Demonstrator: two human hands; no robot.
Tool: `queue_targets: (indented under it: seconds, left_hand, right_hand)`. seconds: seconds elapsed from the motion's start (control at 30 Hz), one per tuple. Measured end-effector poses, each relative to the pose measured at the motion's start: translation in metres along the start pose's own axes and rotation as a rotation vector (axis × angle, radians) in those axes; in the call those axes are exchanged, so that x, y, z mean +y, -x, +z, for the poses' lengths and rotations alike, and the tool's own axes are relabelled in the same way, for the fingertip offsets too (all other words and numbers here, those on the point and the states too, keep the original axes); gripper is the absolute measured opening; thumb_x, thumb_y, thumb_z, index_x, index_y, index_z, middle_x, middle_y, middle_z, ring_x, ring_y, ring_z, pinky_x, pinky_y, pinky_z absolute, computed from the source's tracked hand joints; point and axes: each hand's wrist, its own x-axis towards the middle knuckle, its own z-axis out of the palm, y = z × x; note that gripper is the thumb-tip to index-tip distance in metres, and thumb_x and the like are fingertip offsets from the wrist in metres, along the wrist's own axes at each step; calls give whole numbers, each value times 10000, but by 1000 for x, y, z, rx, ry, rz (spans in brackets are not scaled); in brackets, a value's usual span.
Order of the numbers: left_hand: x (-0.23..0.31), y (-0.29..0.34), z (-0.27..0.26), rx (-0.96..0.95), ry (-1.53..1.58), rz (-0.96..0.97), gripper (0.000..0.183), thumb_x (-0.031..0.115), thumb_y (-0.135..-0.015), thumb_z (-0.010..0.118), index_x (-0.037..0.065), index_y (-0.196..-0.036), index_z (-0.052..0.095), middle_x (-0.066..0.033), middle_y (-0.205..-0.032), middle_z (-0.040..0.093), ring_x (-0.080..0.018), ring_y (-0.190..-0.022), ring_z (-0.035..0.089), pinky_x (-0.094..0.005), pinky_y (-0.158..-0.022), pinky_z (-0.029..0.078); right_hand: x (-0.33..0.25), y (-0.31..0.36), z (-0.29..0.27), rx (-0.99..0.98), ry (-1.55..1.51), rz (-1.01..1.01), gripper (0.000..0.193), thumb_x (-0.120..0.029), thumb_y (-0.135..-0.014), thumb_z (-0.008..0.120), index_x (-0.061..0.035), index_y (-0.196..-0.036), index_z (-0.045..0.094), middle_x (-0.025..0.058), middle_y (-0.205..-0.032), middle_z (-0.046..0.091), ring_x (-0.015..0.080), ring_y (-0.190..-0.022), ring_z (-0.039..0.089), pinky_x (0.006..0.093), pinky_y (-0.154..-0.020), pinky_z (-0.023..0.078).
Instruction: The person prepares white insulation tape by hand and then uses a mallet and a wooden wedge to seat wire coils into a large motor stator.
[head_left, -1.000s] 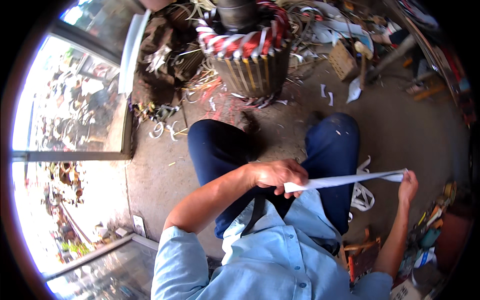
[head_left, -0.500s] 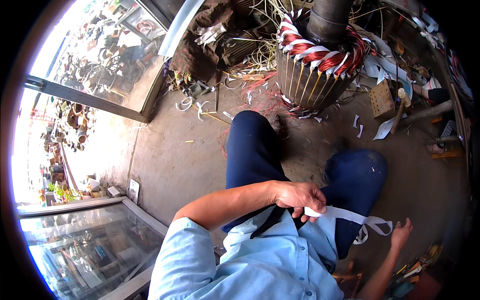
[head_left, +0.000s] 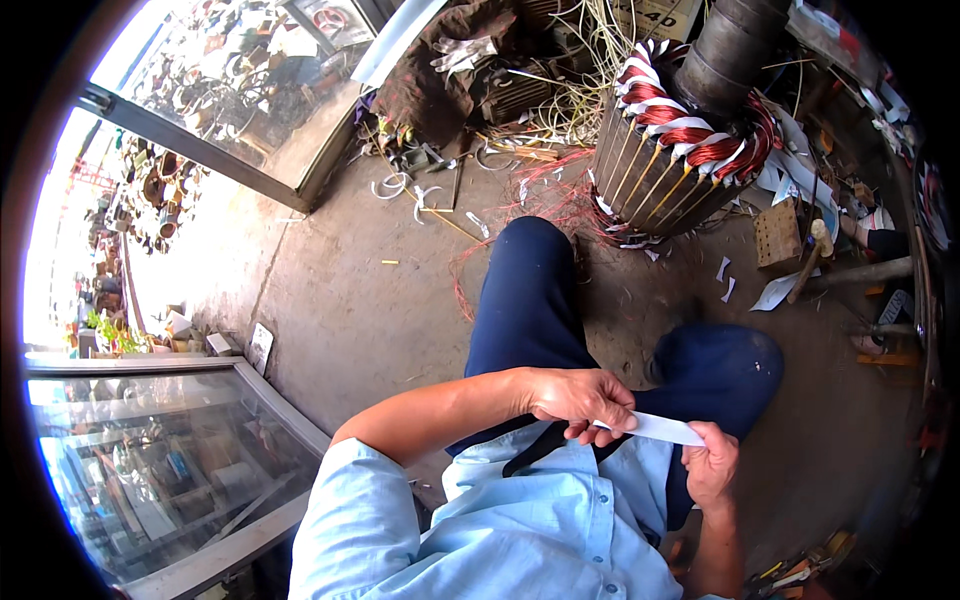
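Observation:
A white strip of cloth tape (head_left: pixel 663 429) stretches nearly straight over my lap. Its left end is pinched in my left hand (head_left: pixel 588 403), between thumb and fingers. My right hand (head_left: pixel 712 466) grips the other end, fingers curled; whatever tape runs past that grip is hidden. Beyond my knees stands a motor core (head_left: pixel 640 185) with dark slotted sides. Red wire coils (head_left: pixel 690 137), bound with white tape, ring its top, and a thick dark shaft (head_left: pixel 730 55) rises from the middle. Neither hand touches the core.
A glass door (head_left: pixel 190 130) stands at the far left, a glazed frame (head_left: pixel 170 460) at the near left. Red wire scraps (head_left: pixel 540 190) and paper bits litter the floor. A drilled wooden block (head_left: pixel 778 236) and a mallet (head_left: pixel 810 258) lie right of the core. Tools (head_left: pixel 800 572) sit lower right.
My right hand, open and apart at the lower right before, has come in leftward and closed on the tape. The looping tail is gone from view, and the picture has shifted slightly.

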Motion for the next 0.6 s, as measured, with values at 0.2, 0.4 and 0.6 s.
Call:
queue_targets:
  seconds: [0.2, 0.4, 0.6]
  left_hand:
    - [-16, 26, -10, 68, 126, 30, 296, 297, -981, 632, 47, -825, 653, -20, -682, 639, -75, -547, 596, -198, -428, 437]
    - [-11, 37, -11, 92, 127, 79, 273, 277, -982, 632, 48, -835, 660, -15, -714, 652, -69, -556, 588, -203, -430, 411]
    - [-4, 46, -16, 110, 136, 142, 262, 271, -980, 629, 49, -847, 665, -13, -728, 652, -73, -585, 593, -202, -447, 411]
  right_hand:
    - [37, -6, -39, 319, -69, 214, 312, -306, -1027, 542, -14, -1045, 651, -34, -636, 491, 30, -532, 420, 204, -462, 294]
    - [67, -6, -61, 416, -106, 252, 251, -243, -1027, 545, -19, -1066, 650, -42, -637, 485, 20, -523, 399, 195, -452, 280]
    - [81, -4, -72, 484, -66, 243, 229, -209, -1031, 528, -21, -1091, 646, -48, -629, 468, 13, -513, 382, 193, -441, 270]
